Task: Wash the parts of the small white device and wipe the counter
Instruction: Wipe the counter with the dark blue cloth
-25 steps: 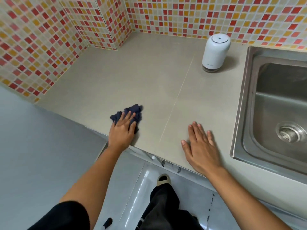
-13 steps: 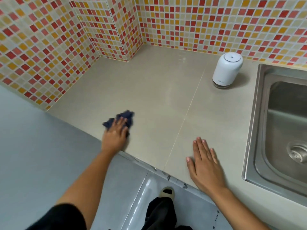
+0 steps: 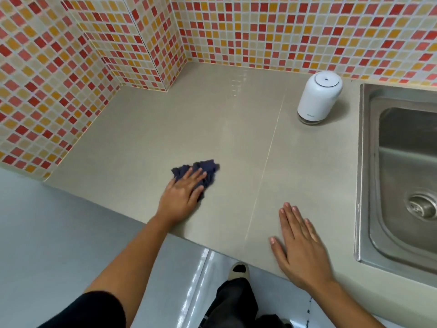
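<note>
A crumpled dark blue cloth (image 3: pixel 208 168) lies on the beige counter (image 3: pixel 194 124), a little in from its front edge. My left hand (image 3: pixel 181 197) presses down on the cloth, fingers spread over its near half. My right hand (image 3: pixel 300 245) rests flat on the counter near the front edge, palm down, fingers apart, holding nothing. The small white device (image 3: pixel 318 98), a rounded cylinder with a flat lid, stands upright at the back of the counter, beside the sink and far from both hands.
A steel sink (image 3: pixel 402 176) with a drain (image 3: pixel 423 205) fills the right side. Mosaic-tiled walls (image 3: pixel 71 67) close the counter at the back and left, with a jutting corner. Below the front edge are grey floor and my leg and shoe (image 3: pixel 238 272).
My left hand slid the cloth left along the counter's front, then back right toward the middle seam. The right hand stayed flat in place. The view has tilted down somewhat.
</note>
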A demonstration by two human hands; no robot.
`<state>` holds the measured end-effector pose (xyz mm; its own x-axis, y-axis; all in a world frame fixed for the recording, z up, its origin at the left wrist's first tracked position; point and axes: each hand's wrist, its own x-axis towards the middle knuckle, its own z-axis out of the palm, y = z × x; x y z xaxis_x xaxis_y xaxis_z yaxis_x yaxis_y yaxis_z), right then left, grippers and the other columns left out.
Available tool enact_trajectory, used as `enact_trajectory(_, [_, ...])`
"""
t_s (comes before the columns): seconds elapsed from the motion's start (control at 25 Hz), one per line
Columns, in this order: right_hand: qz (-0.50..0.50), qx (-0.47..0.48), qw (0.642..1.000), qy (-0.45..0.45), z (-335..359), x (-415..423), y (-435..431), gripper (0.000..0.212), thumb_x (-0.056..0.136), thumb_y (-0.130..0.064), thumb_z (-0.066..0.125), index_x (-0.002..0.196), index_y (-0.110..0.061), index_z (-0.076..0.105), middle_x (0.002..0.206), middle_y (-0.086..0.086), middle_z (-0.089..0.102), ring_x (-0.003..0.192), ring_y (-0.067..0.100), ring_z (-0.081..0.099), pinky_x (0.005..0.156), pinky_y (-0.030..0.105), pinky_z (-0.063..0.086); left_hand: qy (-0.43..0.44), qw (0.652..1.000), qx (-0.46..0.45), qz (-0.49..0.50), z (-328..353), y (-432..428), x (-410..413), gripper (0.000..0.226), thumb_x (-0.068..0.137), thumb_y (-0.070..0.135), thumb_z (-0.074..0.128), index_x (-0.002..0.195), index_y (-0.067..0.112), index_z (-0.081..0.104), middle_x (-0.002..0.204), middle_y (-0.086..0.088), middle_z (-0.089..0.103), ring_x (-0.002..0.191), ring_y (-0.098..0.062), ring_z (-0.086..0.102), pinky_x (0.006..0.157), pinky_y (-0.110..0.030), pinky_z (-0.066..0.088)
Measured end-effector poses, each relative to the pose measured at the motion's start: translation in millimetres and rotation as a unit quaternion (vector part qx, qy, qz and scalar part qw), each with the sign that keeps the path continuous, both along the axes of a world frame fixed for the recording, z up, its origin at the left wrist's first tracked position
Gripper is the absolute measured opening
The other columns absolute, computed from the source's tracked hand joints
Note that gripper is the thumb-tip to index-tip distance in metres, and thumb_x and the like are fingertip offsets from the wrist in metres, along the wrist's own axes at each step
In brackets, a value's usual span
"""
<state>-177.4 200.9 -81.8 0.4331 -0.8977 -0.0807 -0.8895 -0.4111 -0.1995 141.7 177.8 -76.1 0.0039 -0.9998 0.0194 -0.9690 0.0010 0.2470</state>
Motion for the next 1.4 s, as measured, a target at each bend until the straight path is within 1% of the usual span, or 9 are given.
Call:
enact_trajectory(0.12, [-0.014,-0.006,1.000,-0.002,-1,1,3,0.068,0.095,-0.052,0.016,0.146,-0.007,0.020,0.154,0.005,0.018,0.143,0.015,0.011,0.113,0.033,0.010,-0.008,0.995,0.019,0.101,3,-85,-6,0.048,0.098,0.040,0.027,0.141,0.022,0.039,0.151,0.004,0.034,0.144,-0.015,0.019,0.114,-0.040,0.018])
enact_trajectory(0.32, [-0.012,0.011,1.000,-0.009,-2,2,0,0.068,0.095,-0.050,0.012,0.145,-0.005,0.022,0.154,0.007,0.020,0.143,0.015,0.012,0.113,0.034,0.011,0.004,0.985,-0.026,-0.169,-8,-32,-108,0.045,0.095,0.038,0.034,0.134,0.022,0.050,0.141,0.003,0.047,0.136,-0.018,0.036,0.109,-0.041,0.028])
enact_trajectory(0.48, [-0.092,-0.008,0.993,-0.077,8,-18,-9,0.064,0.094,-0.044,0.024,0.145,-0.006,0.024,0.154,0.006,0.018,0.144,0.015,0.005,0.116,0.035,0.005,-0.003,0.959,0.018,-0.284,1,44,-61,0.042,0.099,0.038,0.031,0.136,0.024,0.046,0.142,0.007,0.044,0.137,-0.011,0.033,0.112,-0.035,0.024])
enact_trajectory(0.64, [-0.220,-0.011,0.975,-0.036,11,-68,-45,0.071,0.089,-0.050,0.019,0.145,-0.006,0.024,0.155,0.009,0.015,0.143,0.016,0.004,0.115,0.036,0.006,0.002,0.985,0.013,-0.172,3,-50,-13,0.051,0.098,0.046,0.021,0.139,0.022,0.040,0.144,0.002,0.044,0.138,-0.010,0.027,0.108,-0.041,0.030])
enact_trajectory(0.8, [-0.215,0.026,0.976,-0.004,3,-88,-57,0.079,0.086,-0.057,0.011,0.147,-0.006,0.011,0.155,0.003,0.001,0.143,0.016,-0.001,0.115,0.036,0.007,0.005,0.990,0.013,-0.137,0,-141,-92,0.050,0.095,0.040,0.027,0.139,0.022,0.042,0.148,0.002,0.039,0.142,-0.015,0.025,0.112,-0.042,0.023])
enact_trajectory(0.96, [-0.214,0.051,0.975,-0.016,3,-90,-57,0.077,0.087,-0.055,0.007,0.148,-0.009,0.004,0.152,-0.004,-0.010,0.142,0.012,-0.009,0.117,0.037,0.007,0.003,0.951,-0.043,-0.308,-11,-73,-152,0.043,0.094,0.037,0.036,0.130,0.022,0.055,0.136,0.003,0.054,0.132,-0.019,0.043,0.107,-0.041,0.035])
enact_trajectory(1.08, [-0.214,0.045,0.976,0.006,4,-88,-60,0.078,0.086,-0.055,0.006,0.148,-0.008,0.005,0.153,0.000,-0.008,0.142,0.013,-0.008,0.115,0.034,0.004,0.012,0.929,-0.001,-0.369,-4,4,-105,0.040,0.097,0.037,0.036,0.131,0.024,0.052,0.138,0.007,0.050,0.133,-0.013,0.040,0.109,-0.039,0.030])
enact_trajectory(1.24, [-0.216,0.033,0.975,0.031,2,-85,-59,0.077,0.088,-0.054,0.008,0.148,-0.006,0.009,0.156,0.006,0.000,0.143,0.017,-0.005,0.114,0.034,0.002,0.009,0.972,-0.017,-0.234,-2,-41,-36,0.043,0.096,0.036,0.034,0.134,0.020,0.048,0.139,0.002,0.050,0.134,-0.017,0.039,0.106,-0.041,0.034])
enact_trajectory(1.4, [-0.209,0.030,0.976,0.043,1,-86,-59,0.078,0.088,-0.054,0.008,0.148,-0.005,0.009,0.157,0.009,0.001,0.144,0.021,-0.003,0.113,0.035,0.001,0.021,0.992,-0.001,-0.122,0,-90,-108,0.054,0.092,0.041,0.023,0.135,0.020,0.048,0.143,0.001,0.046,0.138,-0.019,0.033,0.111,-0.044,0.030])
